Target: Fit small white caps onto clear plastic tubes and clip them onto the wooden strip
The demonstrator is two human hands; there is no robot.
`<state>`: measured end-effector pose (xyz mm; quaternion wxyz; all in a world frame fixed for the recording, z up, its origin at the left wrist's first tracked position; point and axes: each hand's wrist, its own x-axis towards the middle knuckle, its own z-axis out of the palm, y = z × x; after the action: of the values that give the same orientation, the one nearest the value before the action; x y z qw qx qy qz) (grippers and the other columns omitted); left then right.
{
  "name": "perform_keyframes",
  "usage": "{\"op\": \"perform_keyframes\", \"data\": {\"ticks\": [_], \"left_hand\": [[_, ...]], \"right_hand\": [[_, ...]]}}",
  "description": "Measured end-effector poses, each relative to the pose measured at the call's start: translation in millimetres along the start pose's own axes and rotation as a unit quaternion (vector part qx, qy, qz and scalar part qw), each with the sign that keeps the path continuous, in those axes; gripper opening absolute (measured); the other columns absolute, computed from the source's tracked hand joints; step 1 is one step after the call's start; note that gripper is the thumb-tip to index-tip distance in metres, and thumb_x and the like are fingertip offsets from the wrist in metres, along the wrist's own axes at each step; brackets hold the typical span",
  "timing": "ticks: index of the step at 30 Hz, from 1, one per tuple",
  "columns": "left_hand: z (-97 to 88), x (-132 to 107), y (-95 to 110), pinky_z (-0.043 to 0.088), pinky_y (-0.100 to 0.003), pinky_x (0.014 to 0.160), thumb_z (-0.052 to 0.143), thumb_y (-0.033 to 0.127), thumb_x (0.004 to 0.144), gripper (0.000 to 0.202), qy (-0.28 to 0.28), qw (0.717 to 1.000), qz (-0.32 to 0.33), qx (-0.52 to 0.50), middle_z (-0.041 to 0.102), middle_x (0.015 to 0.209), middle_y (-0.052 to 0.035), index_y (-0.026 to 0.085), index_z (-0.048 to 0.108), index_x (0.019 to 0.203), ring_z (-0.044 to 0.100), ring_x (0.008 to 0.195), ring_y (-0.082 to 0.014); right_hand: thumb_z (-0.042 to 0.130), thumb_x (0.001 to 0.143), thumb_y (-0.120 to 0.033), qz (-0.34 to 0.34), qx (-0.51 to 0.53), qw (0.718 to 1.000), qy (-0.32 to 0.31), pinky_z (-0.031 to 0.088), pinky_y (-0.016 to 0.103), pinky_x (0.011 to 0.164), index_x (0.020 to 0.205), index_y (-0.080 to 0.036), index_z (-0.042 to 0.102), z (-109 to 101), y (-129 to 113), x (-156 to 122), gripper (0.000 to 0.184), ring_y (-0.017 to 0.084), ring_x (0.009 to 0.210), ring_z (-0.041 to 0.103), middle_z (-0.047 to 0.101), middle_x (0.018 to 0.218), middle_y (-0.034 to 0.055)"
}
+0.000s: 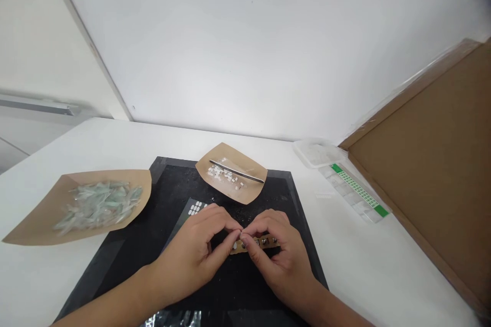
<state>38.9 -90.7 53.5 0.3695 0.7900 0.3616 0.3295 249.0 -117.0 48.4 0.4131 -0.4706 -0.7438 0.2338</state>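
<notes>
Both my hands meet over a black mat [126, 245] on the white table. My left hand [192, 255] and my right hand [280, 255] pinch a small brown strip [264, 241] studded with little round metal parts, fingertips pressed together at its left end. A dark sheet with white oval dots [195, 208] lies just behind my left hand. Beyond the hands sits a brown paper tray [230, 176] holding small white pieces and a thin dark tool [236, 171].
A larger brown paper tray [42, 214] at the left holds several pale green clear pieces. At the right lie a clear plastic box [316, 154], a clear strip with green labels [356, 190] and a big cardboard sheet [433, 163]. A white wall stands behind.
</notes>
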Motion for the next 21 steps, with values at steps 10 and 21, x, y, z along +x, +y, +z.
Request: {"op": "perform_keyframes", "data": {"ticks": [10,21], "left_hand": [[-0.7,0,-1,0.048,-0.031,0.087,0.053,0.018,0.106,0.019,-0.019,0.999,0.039,-0.016,0.071,0.098,-0.0017,0.023,0.071,0.11,0.061,0.094,-0.0164],[2.4,-4,-5,0.049,-0.039,0.094,0.068,0.022,0.097,0.022,-0.031,0.996,0.067,0.05,0.07,0.107,-0.0061,0.022,0.067,0.119,0.057,0.103,-0.0228]], "right_hand": [[0.064,0.093,-0.02,-0.002,-0.022,0.999,-0.032,0.041,0.036,0.077,0.084,-0.023,0.061,-5,-3,2,0.009,0.017,0.078,0.061,0.066,0.081,-0.0012],[0.063,0.095,-0.021,-0.021,-0.074,0.997,-0.004,0.042,0.038,0.078,0.085,-0.023,0.061,-20,5,7,0.011,0.018,0.077,0.06,0.064,0.08,-0.0004]]}}
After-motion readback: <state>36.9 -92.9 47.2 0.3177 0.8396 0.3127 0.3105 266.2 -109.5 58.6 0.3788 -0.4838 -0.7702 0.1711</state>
